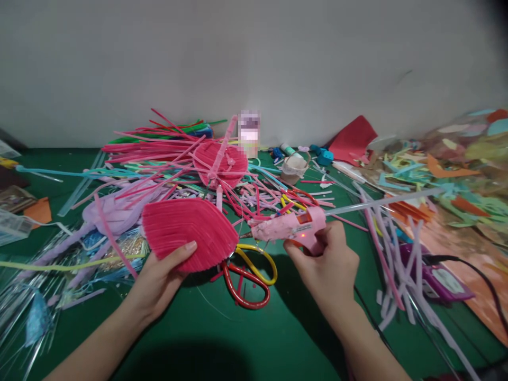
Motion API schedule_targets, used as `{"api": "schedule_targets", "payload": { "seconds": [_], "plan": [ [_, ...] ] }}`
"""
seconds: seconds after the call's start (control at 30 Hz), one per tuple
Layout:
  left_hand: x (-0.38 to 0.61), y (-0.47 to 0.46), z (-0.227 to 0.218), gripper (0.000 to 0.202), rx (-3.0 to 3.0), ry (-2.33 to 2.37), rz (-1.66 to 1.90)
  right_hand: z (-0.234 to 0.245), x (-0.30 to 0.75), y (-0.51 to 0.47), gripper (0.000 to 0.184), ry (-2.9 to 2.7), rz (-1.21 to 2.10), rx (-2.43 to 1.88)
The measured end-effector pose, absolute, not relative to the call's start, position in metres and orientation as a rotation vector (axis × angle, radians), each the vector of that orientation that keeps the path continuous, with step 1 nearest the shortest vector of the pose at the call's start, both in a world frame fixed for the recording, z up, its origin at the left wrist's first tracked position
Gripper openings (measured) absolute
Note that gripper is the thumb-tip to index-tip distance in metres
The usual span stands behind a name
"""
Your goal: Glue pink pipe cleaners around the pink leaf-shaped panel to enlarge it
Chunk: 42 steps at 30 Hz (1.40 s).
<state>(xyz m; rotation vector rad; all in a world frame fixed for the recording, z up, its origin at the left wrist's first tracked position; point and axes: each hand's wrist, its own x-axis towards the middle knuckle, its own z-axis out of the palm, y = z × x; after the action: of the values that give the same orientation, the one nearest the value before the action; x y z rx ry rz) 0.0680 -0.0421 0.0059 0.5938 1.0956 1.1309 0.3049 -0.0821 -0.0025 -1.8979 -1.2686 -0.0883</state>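
My left hand grips a flat red-pink petal shape made of pipe cleaners laid side by side, thumb on top. In my right hand is a pink hot glue gun, its nozzle pointing left, close to the petal's right tip. A clear glue stick juts from the gun's back, and a small orange light glows on its side. Whether nozzle and petal touch, I cannot tell. Below them lie scissors with one red and one yellow handle, blades hidden under the petal.
Behind is a round red-pink pipe-cleaner piece with a pink stem, beside loose pipe cleaners. A lilac pipe-cleaner shape lies left. At right are a purple device with a black cable, lilac strips and paper scraps.
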Motion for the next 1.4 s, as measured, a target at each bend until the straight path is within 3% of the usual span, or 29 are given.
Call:
{"api": "schedule_targets", "payload": {
  "seconds": [1.4],
  "plan": [
    [0.0673,-0.0428,0.0031,0.049,0.604,1.091,1.138,-0.0052,0.3099,-0.0818,0.031,-1.391,-0.347,-1.732]
  ]
}}
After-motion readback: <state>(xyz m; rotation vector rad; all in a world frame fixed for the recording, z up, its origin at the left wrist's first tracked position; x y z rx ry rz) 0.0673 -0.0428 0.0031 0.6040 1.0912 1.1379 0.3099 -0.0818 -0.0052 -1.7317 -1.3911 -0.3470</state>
